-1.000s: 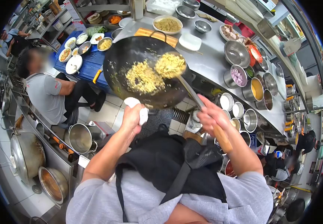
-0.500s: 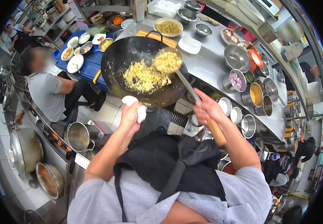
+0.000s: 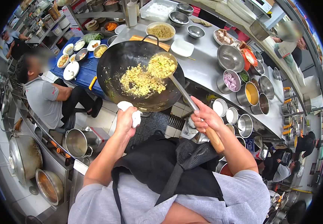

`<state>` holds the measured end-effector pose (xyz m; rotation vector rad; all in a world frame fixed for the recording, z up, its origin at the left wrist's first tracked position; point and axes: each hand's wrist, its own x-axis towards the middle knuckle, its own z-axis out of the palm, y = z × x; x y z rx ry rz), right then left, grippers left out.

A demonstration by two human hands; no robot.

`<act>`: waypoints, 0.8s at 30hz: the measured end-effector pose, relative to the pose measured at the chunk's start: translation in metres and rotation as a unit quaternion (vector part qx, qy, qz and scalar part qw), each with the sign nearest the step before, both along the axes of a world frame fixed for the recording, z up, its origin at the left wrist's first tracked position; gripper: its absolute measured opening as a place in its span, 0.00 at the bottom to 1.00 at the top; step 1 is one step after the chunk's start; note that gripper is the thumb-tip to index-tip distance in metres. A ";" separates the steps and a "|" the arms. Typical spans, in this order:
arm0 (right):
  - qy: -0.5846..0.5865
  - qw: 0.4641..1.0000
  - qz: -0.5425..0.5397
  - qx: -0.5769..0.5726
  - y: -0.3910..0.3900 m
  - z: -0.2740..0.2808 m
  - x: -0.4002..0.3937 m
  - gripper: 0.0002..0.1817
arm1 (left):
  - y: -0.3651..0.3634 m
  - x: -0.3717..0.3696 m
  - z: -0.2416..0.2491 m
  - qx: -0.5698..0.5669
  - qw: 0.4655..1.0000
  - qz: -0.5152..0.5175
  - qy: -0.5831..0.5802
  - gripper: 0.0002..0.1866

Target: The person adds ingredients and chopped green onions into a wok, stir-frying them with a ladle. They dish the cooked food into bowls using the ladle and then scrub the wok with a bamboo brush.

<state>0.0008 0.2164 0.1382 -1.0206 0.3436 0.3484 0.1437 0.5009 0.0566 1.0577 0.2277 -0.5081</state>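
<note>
My left hand (image 3: pixel 124 120) is closed around a folded white cloth (image 3: pixel 135 119) at the near rim of a large black wok (image 3: pixel 111 61). Whatever part of the wok lies under the cloth is hidden. Crumbly yellow food, like egg fried rice (image 3: pixel 139 83), covers the wok's middle. Gripped in my right hand (image 3: pixel 207 115) is a ladle (image 3: pixel 181 89) with a metal shaft and wooden grip. Its round bowl, heaped with the same food, is over the right side of the wok.
Beyond the wok, a steel counter (image 3: pixel 202 46) holds metal bowls and a pot of sliced onion (image 3: pixel 231 80). Small dishes stand on a blue surface (image 3: pixel 83 77) at left. A person (image 3: pixel 45 95) sits nearby on the left. A large pot (image 3: pixel 80 143) stands lower left.
The view has shifted slightly, so most things appear a little further left and up. Both hands keep their grips, and the ladle bowl remains full over the wok.
</note>
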 end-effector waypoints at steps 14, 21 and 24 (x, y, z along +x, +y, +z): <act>-0.038 0.955 -0.081 -0.281 -0.103 -0.019 0.112 0.45 | 0.017 -0.008 -0.008 0.029 0.997 0.047 0.047 0.03; -0.009 0.648 0.008 -0.761 -0.163 -0.129 0.155 0.48 | 0.029 -0.011 -0.009 0.018 0.996 0.071 0.043 0.04; -0.026 0.638 -0.011 -0.769 -0.179 -0.140 0.163 0.47 | 0.030 -0.010 -0.003 0.027 0.996 0.082 0.034 0.04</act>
